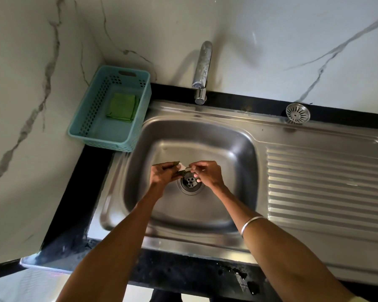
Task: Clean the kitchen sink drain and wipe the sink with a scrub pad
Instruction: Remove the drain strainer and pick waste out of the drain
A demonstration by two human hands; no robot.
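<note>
Now my left hand and right hand both pinch small debris, lifted just above the open drain below them to clear it.

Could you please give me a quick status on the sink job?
Both hands over open drain; left hand grips small scraps, right hand pinching at them. Strainer out, on back ledge. Scrub pad untouched in basket. Nothing blocking.

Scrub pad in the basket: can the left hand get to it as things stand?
Probably yes. The green scrub pad lies alone in the open-topped basket, left of the sink, nothing over it. But the left hand is pinching small scraps over the drain, so it must drop those first.
</note>
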